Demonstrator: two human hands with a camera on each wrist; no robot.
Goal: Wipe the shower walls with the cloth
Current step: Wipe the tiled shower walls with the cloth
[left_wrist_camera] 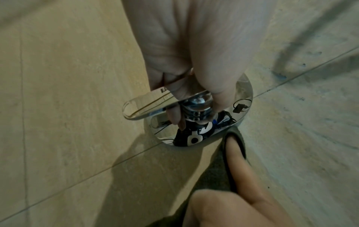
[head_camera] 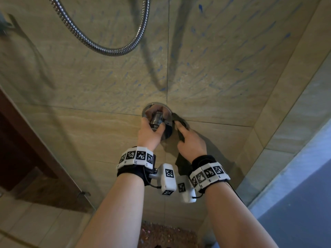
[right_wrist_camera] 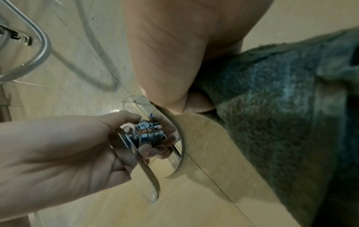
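The shower wall [head_camera: 223, 59] is beige tile with blue streaks on its upper right. A round chrome valve plate [head_camera: 167, 110] sits at the tile joint. My left hand [head_camera: 150, 131] grips the chrome lever handle [head_camera: 156, 120] in front of it; in the left wrist view the left hand [left_wrist_camera: 194, 53] curls round the handle [left_wrist_camera: 147, 106]. My right hand [head_camera: 189, 142] holds a dark grey cloth [head_camera: 180, 163], and its index finger [left_wrist_camera: 237, 153] presses the cloth [left_wrist_camera: 213, 173] on the tile at the plate's rim. The cloth [right_wrist_camera: 272, 107] hangs below that hand.
A chrome shower hose [head_camera: 107, 49] loops across the wall above the valve. A glass panel edge with a bracket [head_camera: 84, 193] and a brown frame [head_camera: 26, 140] stand at the left. The side wall [head_camera: 286, 104] meets the back wall at the right. Pebble floor [head_camera: 166, 235] lies below.
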